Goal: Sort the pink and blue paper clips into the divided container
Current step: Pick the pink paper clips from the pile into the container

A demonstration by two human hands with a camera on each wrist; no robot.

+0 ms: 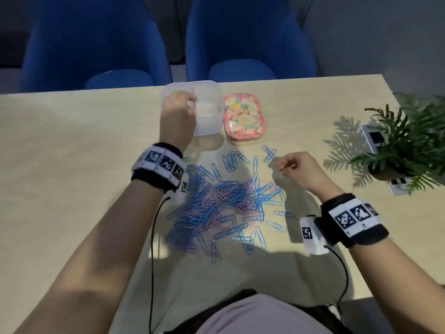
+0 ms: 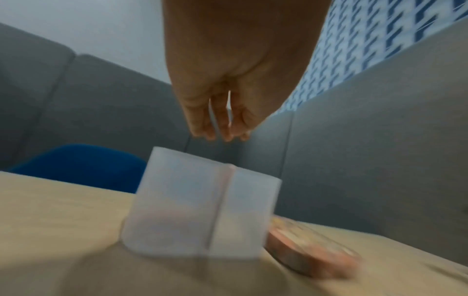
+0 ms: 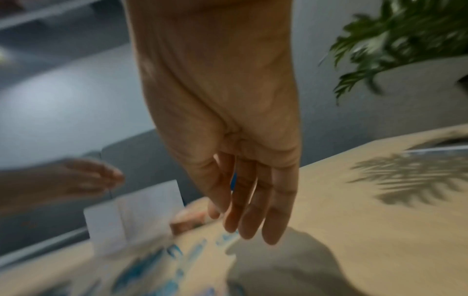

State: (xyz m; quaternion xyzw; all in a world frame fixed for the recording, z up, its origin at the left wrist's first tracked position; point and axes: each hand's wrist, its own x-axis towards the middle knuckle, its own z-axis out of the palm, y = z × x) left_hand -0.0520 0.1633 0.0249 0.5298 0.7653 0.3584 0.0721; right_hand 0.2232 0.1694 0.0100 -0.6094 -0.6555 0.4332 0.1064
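Now the pile of paper clips (image 1: 224,206), blue and pink mixed together, lies in the middle of the table (image 1: 72,141), and almost all of it is not yet sorted. The divided container (image 1: 208,109) stands at 12 o'clock from the pile, near the far edge, with the flowered lid (image 1: 244,118) just beside it at 3 o'clock.

My left hand (image 1: 177,113) hangs over the left side of the container, its fingers curled together. A thin pink line (image 1: 192,92) shows at my fingertips, but I cannot tell if it is a clip that I pinch or the divider. My right hand (image 1: 297,169) hovers at 2 o'clock from the pile and pinches something small and pink-orange, I think a pink clip.

I judge that I am in the dropping step. Next I must open the left fingers over one compartment only, then bring the right hand to the same side.
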